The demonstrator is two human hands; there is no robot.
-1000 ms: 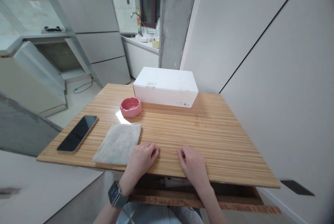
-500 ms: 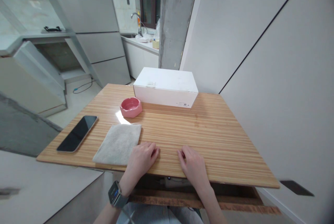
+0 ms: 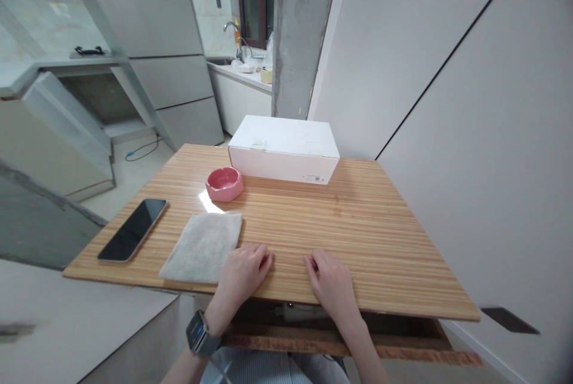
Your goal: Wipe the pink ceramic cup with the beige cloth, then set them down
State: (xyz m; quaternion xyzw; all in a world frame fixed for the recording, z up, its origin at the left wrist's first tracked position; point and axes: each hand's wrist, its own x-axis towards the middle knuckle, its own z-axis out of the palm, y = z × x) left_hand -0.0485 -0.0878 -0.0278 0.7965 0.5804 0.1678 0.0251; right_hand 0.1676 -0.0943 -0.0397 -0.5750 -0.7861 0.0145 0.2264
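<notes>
My left hand (image 3: 246,269) rests on the table's front edge with its fingers curled in, nothing showing in them. It lies against the right side of a folded grey cloth (image 3: 203,246). A smartwatch (image 3: 200,331) is on that wrist. To the right, my right hand (image 3: 329,276) sits on the bare wood, loosely closed as well. Beyond the cloth stands a pink, many-sided ashtray (image 3: 225,186). A phone (image 3: 134,230) with a dark screen lies at the left of the table.
A white cardboard box (image 3: 284,151) stands at the back of the wood-grain table (image 3: 358,223). Below the front edge a drawer (image 3: 403,336) is pulled out, with a pale object (image 3: 304,312) inside. A white wall (image 3: 470,133) borders the right side.
</notes>
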